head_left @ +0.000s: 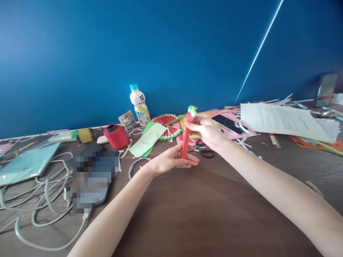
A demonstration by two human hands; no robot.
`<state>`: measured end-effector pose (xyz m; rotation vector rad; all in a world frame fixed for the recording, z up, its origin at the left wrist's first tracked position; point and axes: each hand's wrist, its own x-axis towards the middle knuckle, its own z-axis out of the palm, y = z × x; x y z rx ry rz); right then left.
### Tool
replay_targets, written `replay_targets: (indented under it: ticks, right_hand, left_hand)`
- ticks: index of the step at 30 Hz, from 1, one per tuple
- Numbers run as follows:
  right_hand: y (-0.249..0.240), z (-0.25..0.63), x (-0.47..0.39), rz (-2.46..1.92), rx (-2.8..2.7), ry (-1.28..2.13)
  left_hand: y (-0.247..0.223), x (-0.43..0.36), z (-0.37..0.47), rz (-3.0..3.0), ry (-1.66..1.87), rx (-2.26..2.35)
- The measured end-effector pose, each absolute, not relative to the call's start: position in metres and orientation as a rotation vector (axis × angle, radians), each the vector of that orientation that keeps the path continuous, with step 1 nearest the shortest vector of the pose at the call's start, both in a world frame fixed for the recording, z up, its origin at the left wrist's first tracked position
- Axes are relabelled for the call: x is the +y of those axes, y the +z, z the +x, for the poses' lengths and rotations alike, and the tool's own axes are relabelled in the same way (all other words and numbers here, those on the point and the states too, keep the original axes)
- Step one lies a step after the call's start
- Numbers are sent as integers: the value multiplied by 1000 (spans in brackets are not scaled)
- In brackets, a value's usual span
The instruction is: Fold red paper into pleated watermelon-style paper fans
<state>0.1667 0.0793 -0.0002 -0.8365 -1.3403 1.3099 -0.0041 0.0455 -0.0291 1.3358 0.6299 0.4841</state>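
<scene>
Head view: red folded paper strip (185, 140) spans between left hand (171, 159), grasping lower end with some fingers extended, and right hand (205, 130), pinching upper part near green-tipped end. Long axis steep, top leaning slightly right. Scissors (206, 154) just beyond.

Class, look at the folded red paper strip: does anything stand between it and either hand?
Nothing visible does: the right hand grips the folded red paper strip near its green-edged top, and the left hand touches its lower end.
</scene>
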Motion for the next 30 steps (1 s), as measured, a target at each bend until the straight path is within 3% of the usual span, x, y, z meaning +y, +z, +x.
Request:
replay_targets:
  ticks: [19, 30]
  right_hand:
    - [0, 171, 88, -886, -1244, 1268]
    - [-12, 172, 93, -963, -1291, 1107]
  left_hand:
    - [-52, 48, -8, 1224, 424, 536]
    - [-36, 40, -2, 1271, 356, 620]
